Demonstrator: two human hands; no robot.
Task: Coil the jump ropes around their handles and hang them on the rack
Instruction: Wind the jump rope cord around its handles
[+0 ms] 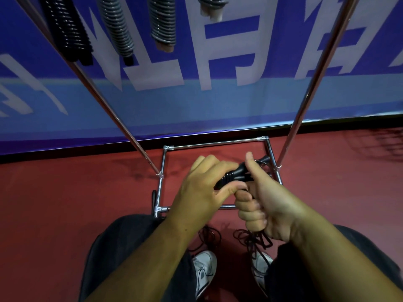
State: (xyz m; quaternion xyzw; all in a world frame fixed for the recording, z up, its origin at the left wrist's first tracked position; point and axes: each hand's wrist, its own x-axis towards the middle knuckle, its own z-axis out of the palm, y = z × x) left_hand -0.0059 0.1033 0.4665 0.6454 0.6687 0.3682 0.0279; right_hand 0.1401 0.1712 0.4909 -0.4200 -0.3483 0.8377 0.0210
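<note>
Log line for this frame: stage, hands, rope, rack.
stage: coiling | left hand: pinches black jump-rope handles | right hand: grips handles | black cord: loose below | chrome rack: coiled ropes hung

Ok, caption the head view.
Left hand and right hand grip black jump-rope handles below coiled ropes hanging on rack.

Banner [218, 105]: blue, white lettering, upright along floor's far edge.
Floor [65, 203]: red.
Shoes [205, 271]: white, side by side on floor.
Trousers [130, 247]: dark.

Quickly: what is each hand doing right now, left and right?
Left hand: fingers curled round the black jump rope handles.
Right hand: gripping the same handles, thumb up.
</note>
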